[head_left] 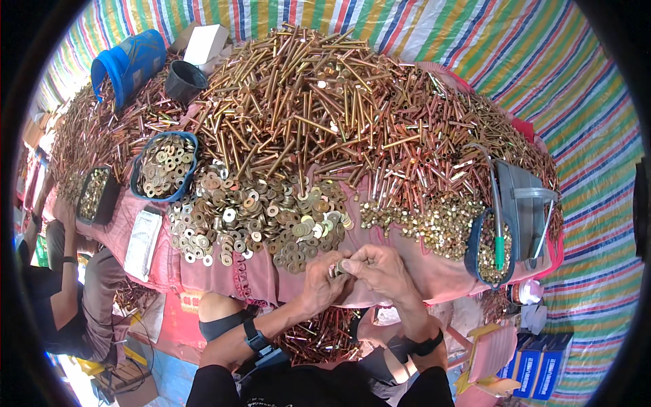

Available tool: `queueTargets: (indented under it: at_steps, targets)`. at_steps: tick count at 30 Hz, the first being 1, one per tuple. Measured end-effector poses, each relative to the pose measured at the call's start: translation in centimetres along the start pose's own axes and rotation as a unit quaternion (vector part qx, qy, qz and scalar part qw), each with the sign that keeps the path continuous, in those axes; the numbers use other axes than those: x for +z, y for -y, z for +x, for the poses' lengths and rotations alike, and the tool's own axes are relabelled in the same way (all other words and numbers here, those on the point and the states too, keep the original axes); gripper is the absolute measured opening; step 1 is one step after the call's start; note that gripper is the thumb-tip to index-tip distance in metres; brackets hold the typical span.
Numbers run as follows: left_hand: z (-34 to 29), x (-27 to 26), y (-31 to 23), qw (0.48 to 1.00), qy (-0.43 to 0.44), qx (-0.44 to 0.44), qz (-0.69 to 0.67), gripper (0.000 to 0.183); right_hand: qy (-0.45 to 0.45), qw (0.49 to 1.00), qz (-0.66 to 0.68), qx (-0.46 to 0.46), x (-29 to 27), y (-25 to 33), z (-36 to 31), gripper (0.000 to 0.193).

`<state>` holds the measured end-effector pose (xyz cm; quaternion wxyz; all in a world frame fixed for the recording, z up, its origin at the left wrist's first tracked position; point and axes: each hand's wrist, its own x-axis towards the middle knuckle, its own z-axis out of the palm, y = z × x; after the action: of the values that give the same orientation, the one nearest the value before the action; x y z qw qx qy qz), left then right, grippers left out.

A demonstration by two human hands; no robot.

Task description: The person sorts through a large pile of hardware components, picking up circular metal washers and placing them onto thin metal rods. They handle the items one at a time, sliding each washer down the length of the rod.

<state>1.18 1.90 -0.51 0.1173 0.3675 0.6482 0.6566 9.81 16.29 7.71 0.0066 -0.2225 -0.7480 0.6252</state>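
Observation:
Close together at the near edge of the pink cloth, my left hand [321,285] and my right hand [384,273] meet with bent, pinching fingers. Between their fingertips is a small metal piece [338,269], mostly covered; whether it is a washer or a nut cannot be made out. Just beyond my left hand lies a heap of flat round washers [261,214]. Small brass-coloured nuts [434,224] are spread past my right hand. Behind both rises a large mound of long yellowish bolts [291,102]. More bolts [319,336] lie below my hands, between my legs.
A blue basin of washers [192,163] and a dark tub of small parts [108,211] stand left. At right are a basin of nuts [483,271], a green-handled tool [500,251] and a grey container [519,176]. A co-worker's arm [66,271] shows far left.

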Motion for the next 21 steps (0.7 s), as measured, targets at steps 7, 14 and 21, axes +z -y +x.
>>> queueTargets:
  at_steps: [7,14,21]
  targets:
    - [-1.0,-1.1,0.1,0.999,0.017,0.051,-0.004,0.029,-0.027,0.999,0.026,0.029,-1.4,-0.2,-0.1,0.031]
    - [-1.2,-1.2,0.0,0.999,0.029,0.025,-0.038,0.037,-0.005,0.994,0.098,0.054,-1.0,-0.9,-0.1,0.024]
    - [-1.0,-1.0,0.0,0.998,0.018,0.013,-0.053,0.042,0.007,0.991,0.13,0.017,-0.6,-0.2,-0.1,0.025]
